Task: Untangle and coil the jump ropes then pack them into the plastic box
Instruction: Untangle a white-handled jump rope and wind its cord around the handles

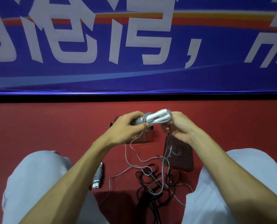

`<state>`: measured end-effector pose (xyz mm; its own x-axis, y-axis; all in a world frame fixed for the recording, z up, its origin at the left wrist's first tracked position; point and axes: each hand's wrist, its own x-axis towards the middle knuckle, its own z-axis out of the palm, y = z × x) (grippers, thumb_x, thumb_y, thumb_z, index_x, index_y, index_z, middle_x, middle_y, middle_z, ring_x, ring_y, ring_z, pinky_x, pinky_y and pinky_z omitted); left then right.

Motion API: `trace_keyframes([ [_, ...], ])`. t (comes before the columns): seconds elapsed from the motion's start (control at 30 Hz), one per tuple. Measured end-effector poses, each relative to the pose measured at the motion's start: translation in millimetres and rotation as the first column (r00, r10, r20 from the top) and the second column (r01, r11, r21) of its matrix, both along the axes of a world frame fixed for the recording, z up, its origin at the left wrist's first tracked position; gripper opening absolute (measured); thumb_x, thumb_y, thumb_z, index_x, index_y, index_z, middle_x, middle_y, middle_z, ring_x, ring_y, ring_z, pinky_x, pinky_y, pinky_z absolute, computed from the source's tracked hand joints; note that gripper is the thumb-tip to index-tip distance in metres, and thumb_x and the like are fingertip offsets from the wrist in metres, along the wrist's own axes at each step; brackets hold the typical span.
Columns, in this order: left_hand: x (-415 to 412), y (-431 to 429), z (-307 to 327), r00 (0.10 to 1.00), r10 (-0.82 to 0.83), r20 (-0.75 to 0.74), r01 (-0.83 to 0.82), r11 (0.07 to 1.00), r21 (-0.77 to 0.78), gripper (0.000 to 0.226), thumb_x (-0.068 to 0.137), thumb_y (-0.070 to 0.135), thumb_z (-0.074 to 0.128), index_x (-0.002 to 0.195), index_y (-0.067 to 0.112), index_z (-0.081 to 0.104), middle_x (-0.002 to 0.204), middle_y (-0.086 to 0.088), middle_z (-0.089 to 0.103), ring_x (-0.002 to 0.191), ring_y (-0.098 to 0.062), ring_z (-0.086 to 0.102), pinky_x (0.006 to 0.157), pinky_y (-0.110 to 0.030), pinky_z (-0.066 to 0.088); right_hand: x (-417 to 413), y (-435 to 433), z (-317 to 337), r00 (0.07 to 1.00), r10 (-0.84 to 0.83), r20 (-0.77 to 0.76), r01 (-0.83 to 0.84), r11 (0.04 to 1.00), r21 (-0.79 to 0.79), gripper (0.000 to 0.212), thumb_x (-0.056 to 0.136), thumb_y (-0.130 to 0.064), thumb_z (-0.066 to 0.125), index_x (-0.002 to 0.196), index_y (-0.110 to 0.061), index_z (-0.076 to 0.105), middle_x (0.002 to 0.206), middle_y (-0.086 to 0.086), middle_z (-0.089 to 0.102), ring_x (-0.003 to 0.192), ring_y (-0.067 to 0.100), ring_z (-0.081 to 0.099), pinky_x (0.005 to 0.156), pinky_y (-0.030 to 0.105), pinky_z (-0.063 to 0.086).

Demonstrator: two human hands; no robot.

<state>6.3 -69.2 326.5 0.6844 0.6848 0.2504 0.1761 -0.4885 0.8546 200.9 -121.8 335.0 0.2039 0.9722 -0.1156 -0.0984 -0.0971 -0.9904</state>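
The jump-rope handles (157, 118) look like smooth, faintly glossy white plastic; the grey cord (141, 120) is sleek. The red floor covering (53, 126) is matt cloth, and the blue banner (199, 81) has a slight sheen.

Looks like an event or promotional venue rather than a home: a large blue printed banner (134, 78) with big white characters and orange stripes spans the far side, above a red carpeted floor (37, 126)

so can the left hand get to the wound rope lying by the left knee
Probably not yet: the left hand grips the white-handled rope. Nothing lies on the wound rope itself.
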Motion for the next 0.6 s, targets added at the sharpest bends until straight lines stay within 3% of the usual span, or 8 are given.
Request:
trace_keyframes([
  [0.1,-1,1,7,0.991,0.039,0.126,-0.019,0.989,-0.149,0.029,0.092,0.025,0.066,0.121,0.029,0.063,0.103,-0.013,0.071,0.083,-0.017,0.063,0.072,-0.030,0.051,-1,-2,4,0.994,0.110,-0.012,-0.110,0.994,-0.006,0.019,0.096,0.001,0.042,0.089,-0.004,0.058,0.064,0.006,0.050,0.042,0.006,0.033,0.041,0.018,0.020],
  [0.2,0,0,9,0.973,0.081,0.216,-0.025,0.968,-0.249,0.050,0.094,0.019,0.061,0.133,0.048,0.049,0.097,0.013,0.071,0.078,-0.001,0.062,0.067,-0.015,0.050,0,-7,11,0.965,0.244,0.095,-0.244,0.970,-0.009,0.011,0.099,-0.012,0.049,0.099,-0.004,0.057,0.072,0.006,0.056,0.044,0.006,0.036,0.036,0.014,0.019],
  [0.27,2,0,9,0.949,0.129,0.287,-0.027,0.942,-0.335,0.045,0.094,0.018,0.060,0.129,0.047,0.055,0.103,0.019,0.070,0.076,0.000,0.063,0.065,-0.018,0.052,1,-11,14,0.912,0.306,0.272,-0.311,0.950,-0.025,0.013,0.098,-0.016,0.053,0.104,-0.006,0.058,0.071,0.004,0.055,0.048,0.008,0.041,0.036,0.015,0.027],
  [0.37,2,0,13,0.915,0.242,0.323,-0.077,0.890,-0.450,0.025,0.095,0.019,0.060,0.114,0.032,0.068,0.092,0.007,0.072,0.070,-0.013,0.065,0.057,-0.028,0.055,1,-14,12,0.811,0.357,0.464,-0.353,0.930,-0.100,0.015,0.097,-0.011,0.055,0.112,-0.009,0.059,0.061,0.002,0.049,0.050,0.013,0.049,0.048,0.032,0.054],
  [0.43,1,5,12,0.895,0.313,0.318,-0.133,0.868,-0.478,0.013,0.095,0.023,0.060,0.104,0.025,0.069,0.080,0.004,0.069,0.068,-0.019,0.063,0.056,-0.028,0.053,1,-15,8,0.722,0.382,0.577,-0.358,0.920,-0.161,0.012,0.097,-0.010,0.056,0.109,-0.008,0.057,0.059,0.002,0.050,0.051,0.016,0.054,0.063,0.048,0.059],
  [0.53,0,13,6,0.876,0.378,0.301,-0.201,0.851,-0.486,0.007,0.094,0.027,0.062,0.096,0.021,0.066,0.073,0.003,0.066,0.064,-0.020,0.062,0.057,-0.029,0.051,3,-13,4,0.537,0.326,0.778,-0.303,0.935,-0.182,0.008,0.094,-0.014,0.059,0.101,-0.015,0.055,0.063,0.002,0.058,0.050,0.015,0.060,0.063,0.041,0.060],
  [0.6,0,15,3,0.870,0.396,0.294,-0.223,0.848,-0.481,0.009,0.093,0.027,0.064,0.098,0.019,0.065,0.071,0.004,0.066,0.061,-0.016,0.062,0.055,-0.027,0.052,5,-10,4,0.420,0.283,0.862,-0.283,0.944,-0.173,0.009,0.093,-0.016,0.059,0.099,-0.021,0.054,0.070,0.001,0.065,0.059,0.017,0.063,0.064,0.037,0.055],
])
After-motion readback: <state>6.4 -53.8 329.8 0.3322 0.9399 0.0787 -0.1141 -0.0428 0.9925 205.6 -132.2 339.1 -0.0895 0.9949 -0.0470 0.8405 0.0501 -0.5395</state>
